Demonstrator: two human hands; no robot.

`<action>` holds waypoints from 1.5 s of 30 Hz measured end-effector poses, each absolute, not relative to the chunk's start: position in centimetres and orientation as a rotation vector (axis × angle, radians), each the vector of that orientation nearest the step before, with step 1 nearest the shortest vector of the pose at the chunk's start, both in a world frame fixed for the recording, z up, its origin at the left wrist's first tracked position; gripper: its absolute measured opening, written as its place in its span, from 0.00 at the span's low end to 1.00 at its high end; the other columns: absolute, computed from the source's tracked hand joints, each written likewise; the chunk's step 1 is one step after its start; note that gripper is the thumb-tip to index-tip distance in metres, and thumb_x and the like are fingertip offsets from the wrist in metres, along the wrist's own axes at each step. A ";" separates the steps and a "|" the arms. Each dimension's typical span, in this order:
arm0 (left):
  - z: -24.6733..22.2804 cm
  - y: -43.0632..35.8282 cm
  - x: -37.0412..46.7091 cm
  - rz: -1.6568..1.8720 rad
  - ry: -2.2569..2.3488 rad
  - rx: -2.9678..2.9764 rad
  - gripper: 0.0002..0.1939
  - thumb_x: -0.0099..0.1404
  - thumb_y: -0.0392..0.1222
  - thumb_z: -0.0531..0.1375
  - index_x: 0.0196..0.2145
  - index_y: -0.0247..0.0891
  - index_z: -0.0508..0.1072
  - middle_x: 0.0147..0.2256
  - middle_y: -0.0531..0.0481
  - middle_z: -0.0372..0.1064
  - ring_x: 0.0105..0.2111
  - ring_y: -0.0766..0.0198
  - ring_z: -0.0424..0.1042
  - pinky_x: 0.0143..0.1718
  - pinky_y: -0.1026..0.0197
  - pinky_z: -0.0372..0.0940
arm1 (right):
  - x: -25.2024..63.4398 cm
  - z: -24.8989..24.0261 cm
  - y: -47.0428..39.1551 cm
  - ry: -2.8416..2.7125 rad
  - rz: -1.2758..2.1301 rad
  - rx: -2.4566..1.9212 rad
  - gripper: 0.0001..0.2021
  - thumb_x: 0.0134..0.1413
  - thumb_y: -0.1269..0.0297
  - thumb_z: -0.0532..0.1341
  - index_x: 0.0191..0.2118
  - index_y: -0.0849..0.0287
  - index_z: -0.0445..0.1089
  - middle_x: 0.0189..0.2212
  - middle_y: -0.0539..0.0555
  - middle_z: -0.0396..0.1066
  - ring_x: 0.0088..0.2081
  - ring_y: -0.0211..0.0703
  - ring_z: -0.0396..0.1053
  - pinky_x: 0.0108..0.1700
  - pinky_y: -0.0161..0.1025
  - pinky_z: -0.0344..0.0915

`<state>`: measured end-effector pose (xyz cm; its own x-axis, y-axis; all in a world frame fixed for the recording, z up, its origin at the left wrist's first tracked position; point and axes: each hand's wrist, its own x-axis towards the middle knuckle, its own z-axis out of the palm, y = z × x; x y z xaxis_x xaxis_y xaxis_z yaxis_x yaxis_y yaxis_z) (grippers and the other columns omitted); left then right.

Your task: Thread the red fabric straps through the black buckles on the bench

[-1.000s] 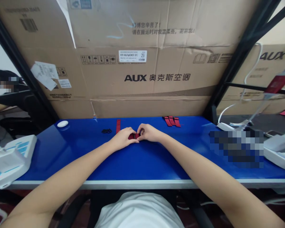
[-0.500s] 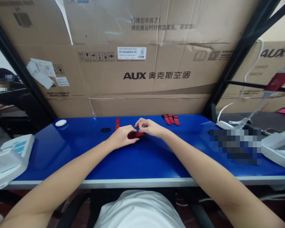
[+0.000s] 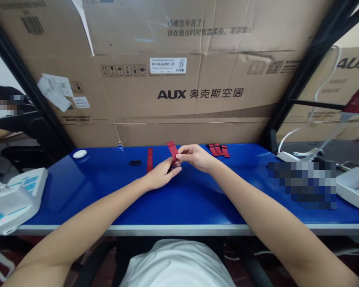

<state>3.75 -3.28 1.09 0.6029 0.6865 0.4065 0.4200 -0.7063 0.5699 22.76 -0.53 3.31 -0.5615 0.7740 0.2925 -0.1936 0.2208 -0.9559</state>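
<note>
A short red webbing strap [image 3: 172, 149] rises between my hands above the blue table. My right hand [image 3: 196, 156] pinches its lower part between thumb and fingers. Right beside it, my left hand [image 3: 161, 174] has its fingers closed at the strap's bottom end. A small dark part shows between the left thumb and fingers, mostly hidden. Another red strap [image 3: 150, 158] lies flat just behind my left hand, with small black plastic pieces [image 3: 135, 162] to its left. Several red straps with black ends [image 3: 219, 150] lie side by side behind my right hand.
Behind the blue table [image 3: 179, 203] stands a large cardboard sheet [image 3: 131, 95]. A white round object [image 3: 79, 154] lies at the back left. A white device with blue panels [image 3: 32, 195] sits left; power strips [image 3: 351, 195] are right. A person [image 3: 20, 127] is at far left.
The red strap, earlier low and mostly hidden between my hands, now sticks up in view. My right thumb has shifted onto its lower part. The camera view has shifted slightly.
</note>
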 end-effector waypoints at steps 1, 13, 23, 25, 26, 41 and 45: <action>1.1 -3.4 3.8 0.831 0.875 2.394 0.15 0.70 0.50 0.50 0.42 0.37 0.68 0.39 0.46 0.71 0.39 0.59 0.70 0.46 0.56 0.64 | 22.8 3.5 -0.6 -1.646 1.469 -0.530 0.13 0.42 0.58 0.70 0.29 0.60 0.70 0.24 0.52 0.72 0.28 0.40 0.70 0.35 0.38 0.65; 1.7 -2.9 3.2 0.584 0.782 1.748 0.22 0.67 0.61 0.48 0.38 0.38 0.67 0.25 0.54 0.58 0.21 0.69 0.56 0.23 0.65 0.54 | 24.9 4.9 0.2 -1.436 1.400 -0.741 0.15 0.41 0.60 0.71 0.27 0.58 0.65 0.16 0.48 0.66 0.18 0.36 0.64 0.22 0.34 0.63; 1.5 0.4 0.9 0.859 1.371 2.187 0.21 0.67 0.57 0.49 0.26 0.39 0.65 0.22 0.52 0.62 0.23 0.65 0.61 0.26 0.62 0.57 | 22.7 1.7 1.8 -1.448 1.388 -0.852 0.09 0.49 0.64 0.67 0.31 0.61 0.68 0.28 0.59 0.75 0.29 0.44 0.74 0.36 0.43 0.73; 1.9 1.3 -0.7 0.786 1.590 2.373 0.19 0.68 0.54 0.49 0.31 0.39 0.69 0.26 0.49 0.68 0.28 0.60 0.68 0.31 0.60 0.59 | 24.1 1.7 2.5 -1.536 1.169 -1.081 0.06 0.51 0.66 0.65 0.31 0.61 0.67 0.29 0.59 0.75 0.30 0.44 0.74 0.37 0.45 0.72; 2.1 1.7 -1.5 0.730 1.709 2.416 0.18 0.68 0.53 0.49 0.34 0.39 0.71 0.27 0.48 0.71 0.30 0.57 0.70 0.33 0.59 0.60 | 24.7 1.6 2.9 -1.598 0.987 -1.248 0.05 0.51 0.68 0.64 0.31 0.61 0.67 0.29 0.59 0.75 0.31 0.45 0.73 0.39 0.45 0.72; 1.9 4.8 -6.1 0.328 2.419 2.204 0.31 0.71 0.52 0.38 0.44 0.26 0.73 0.44 0.28 0.73 0.48 0.43 0.72 0.48 0.50 0.63 | 28.4 1.0 4.6 -2.097 0.174 -2.188 0.23 0.58 0.63 0.53 0.55 0.74 0.66 0.53 0.75 0.65 0.55 0.62 0.64 0.52 0.49 0.63; 1.7 4.9 -5.9 0.269 2.382 2.223 0.21 0.68 0.40 0.44 0.48 0.26 0.70 0.46 0.29 0.72 0.49 0.47 0.71 0.48 0.54 0.63 | 26.4 1.3 3.3 -2.203 0.153 -2.133 0.22 0.57 0.62 0.55 0.52 0.75 0.69 0.51 0.77 0.66 0.57 0.67 0.60 0.52 0.51 0.62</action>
